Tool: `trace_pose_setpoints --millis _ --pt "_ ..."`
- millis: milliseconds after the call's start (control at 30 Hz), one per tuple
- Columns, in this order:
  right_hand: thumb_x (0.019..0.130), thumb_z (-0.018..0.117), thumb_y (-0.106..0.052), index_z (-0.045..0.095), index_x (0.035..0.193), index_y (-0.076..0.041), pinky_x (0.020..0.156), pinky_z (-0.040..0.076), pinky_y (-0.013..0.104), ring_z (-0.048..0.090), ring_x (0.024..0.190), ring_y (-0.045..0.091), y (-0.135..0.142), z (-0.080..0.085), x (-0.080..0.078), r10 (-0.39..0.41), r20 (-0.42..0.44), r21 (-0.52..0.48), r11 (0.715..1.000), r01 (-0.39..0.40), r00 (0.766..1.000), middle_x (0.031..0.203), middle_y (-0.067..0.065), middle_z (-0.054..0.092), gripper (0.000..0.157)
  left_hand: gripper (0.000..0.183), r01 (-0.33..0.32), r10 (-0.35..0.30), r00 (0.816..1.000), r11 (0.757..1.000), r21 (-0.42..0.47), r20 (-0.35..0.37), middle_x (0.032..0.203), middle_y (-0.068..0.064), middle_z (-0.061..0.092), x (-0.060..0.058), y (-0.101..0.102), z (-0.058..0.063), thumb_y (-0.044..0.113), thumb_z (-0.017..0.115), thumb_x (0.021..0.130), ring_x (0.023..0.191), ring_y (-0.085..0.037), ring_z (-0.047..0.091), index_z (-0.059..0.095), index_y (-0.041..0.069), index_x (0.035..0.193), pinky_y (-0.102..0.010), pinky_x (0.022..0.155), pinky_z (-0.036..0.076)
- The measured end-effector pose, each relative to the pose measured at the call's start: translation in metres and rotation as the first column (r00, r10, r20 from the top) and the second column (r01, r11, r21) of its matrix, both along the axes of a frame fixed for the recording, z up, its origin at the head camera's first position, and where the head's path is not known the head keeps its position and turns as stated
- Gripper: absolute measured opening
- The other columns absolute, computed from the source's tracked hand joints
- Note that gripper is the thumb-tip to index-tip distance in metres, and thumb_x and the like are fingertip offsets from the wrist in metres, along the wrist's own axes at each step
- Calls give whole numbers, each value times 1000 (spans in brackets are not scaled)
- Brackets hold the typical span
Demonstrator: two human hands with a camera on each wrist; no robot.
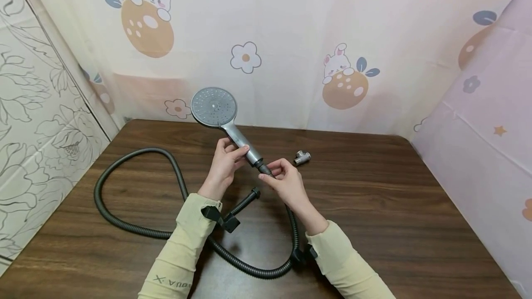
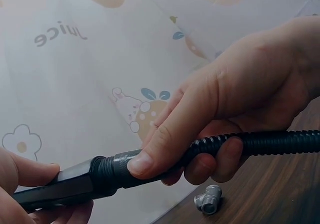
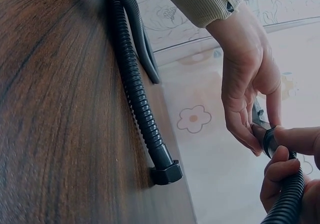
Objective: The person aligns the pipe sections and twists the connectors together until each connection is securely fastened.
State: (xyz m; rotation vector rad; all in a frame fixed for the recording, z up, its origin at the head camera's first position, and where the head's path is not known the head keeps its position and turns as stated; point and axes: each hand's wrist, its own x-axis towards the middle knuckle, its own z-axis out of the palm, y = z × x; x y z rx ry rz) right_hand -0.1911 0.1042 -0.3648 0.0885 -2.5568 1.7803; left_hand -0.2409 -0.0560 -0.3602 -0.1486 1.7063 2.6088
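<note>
Pale-yellow fabric sleeves (image 1: 180, 253) nearest. Pinching the round-faced, silver-grey shower head (image 1: 214, 106) above the brown wood-grain surface (image 1: 374, 197) by fingers of the left hand (image 1: 222, 170); pinching the ribbed black hose (image 1: 266, 273) at its collar (image 2: 122, 169) by the right hand's (image 1: 290, 186), seemingly for alignment.

Head view: bright, diffuse light from beyond the frame washes the curtain (image 1: 287, 17) before me. A pale sheen greys the near part of the bench (image 1: 374, 193) between my sleeves (image 1: 178, 248), with soft shadow beside them. Left-wrist view: dimmer and cooler; the curtain looks slightly soft, my right hand (image 2: 225, 98) darkens along its underside, and small highlights pick out the ribbed hose (image 2: 285, 143). Right-wrist view: reflected light pales the bench's edge beside the brighter curtain.
</note>
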Motion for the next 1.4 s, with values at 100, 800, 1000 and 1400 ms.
trace_pose_setpoints --millis 100,800,1000,1400 --pt "75 74 -16 60 100 -8 54 47 25 56 59 10 0 0 0 -4 3 4 1000 4 1000 80 7 56 29 49 0 0 1000 1000 0 5 111 -17 51 0 1 0 -4 57 85 68 -7 59 30 4 124 -26 67 49" --pt "75 74 -15 59 99 -7 54 48 25 57 57 10 -1 -1 0 -9 -11 -15 1000 9 1000 80 8 58 30 50 -8 8 1000 1000 -17 -5 111 -16 53 3 2 2 -4 57 84 71 -7 60 30 4 126 -28 69 49" --pt "75 74 -15 59 99 -7 54 48 25 57 57 10 -1 -2 0 -10 -8 -13 1000 9 1000 81 8 58 30 49 -4 5 1000 1000 -24 6 113 -18 52 4 2 2 -4 57 84 72 -8 60 30 4 125 -28 70 49" --pt "75 74 -16 59 99 -7 53 47 25 56 55 10 -2 -2 0 -14 -8 -14 1000 14 1000 80 8 59 29 52 -5 5 1000 1000 -29 -9 114 -18 53 2 3 0 -4 58 84 86 -15 58 31 5 126 -28 71 50"
